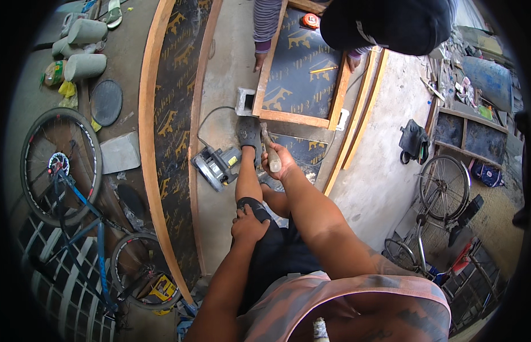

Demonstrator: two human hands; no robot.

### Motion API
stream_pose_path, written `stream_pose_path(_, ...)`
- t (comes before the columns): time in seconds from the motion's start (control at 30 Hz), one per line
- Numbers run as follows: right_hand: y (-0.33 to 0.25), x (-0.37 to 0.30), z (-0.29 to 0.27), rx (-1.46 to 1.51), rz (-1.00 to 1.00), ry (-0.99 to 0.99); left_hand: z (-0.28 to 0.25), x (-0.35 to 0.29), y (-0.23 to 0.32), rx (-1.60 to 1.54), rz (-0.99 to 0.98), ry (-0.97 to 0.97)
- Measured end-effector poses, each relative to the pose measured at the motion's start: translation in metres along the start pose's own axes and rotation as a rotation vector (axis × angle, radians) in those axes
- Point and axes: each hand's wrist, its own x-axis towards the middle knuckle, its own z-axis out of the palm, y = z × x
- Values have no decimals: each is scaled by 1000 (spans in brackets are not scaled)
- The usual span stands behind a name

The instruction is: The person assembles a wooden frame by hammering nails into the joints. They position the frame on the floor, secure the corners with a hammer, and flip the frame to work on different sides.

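**Our right hand grips a wooden-handled hammer beside a panelled frame**

Our right arm stretches forward, and our right hand (pixel 285 162) has its fingers clamped around a pale, worn wooden-handled hammer (pixel 273 158); its head points away from us, too small to make out clearly. Our left hand (pixel 249 226) lies over our bent left knee, elbow folded, fingers loosely curved and holding nothing.

The hammer is just below the near edge of a rectangular brown wooden frame (pixel 294 118), beside our foot in a dark clog (pixel 248 132). A grey hollow concrete block (pixel 242 106) sits at the frame's near left corner. On our left, a grey corded power saw (pixel 215 166) lies on the concrete floor, near a long black panel edged with wood (pixel 177 114). Two long, light wooden strips (pixel 357 128) border our right, with pale floor beyond.

The frame's black panel bears gold print; a yellow pencil (pixel 323 70) and an orange tape measure (pixel 310 21) lie on it. A co-worker's hands (pixel 259 61) flank it.
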Motion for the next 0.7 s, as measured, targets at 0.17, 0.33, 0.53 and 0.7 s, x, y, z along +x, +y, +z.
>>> stream_pose_path(0.17, -21, -25, -11, -117, 80, -26, -20, -3, 5, -29, -16, -9)
stream_pose_path(0.33, -11, -69, -28, -1404, -232, 343, -17, 2, 9, -72, -39, -26)
stream_pose_path(0.53, -27, -112, 78, -2148, -736, 14, -34, -2, 28, -63, -77, -49)
stream_pose_path(0.7, -2, -97, 191, -2626, -635, 1, -36, -9, 28, -78, -74, -66)
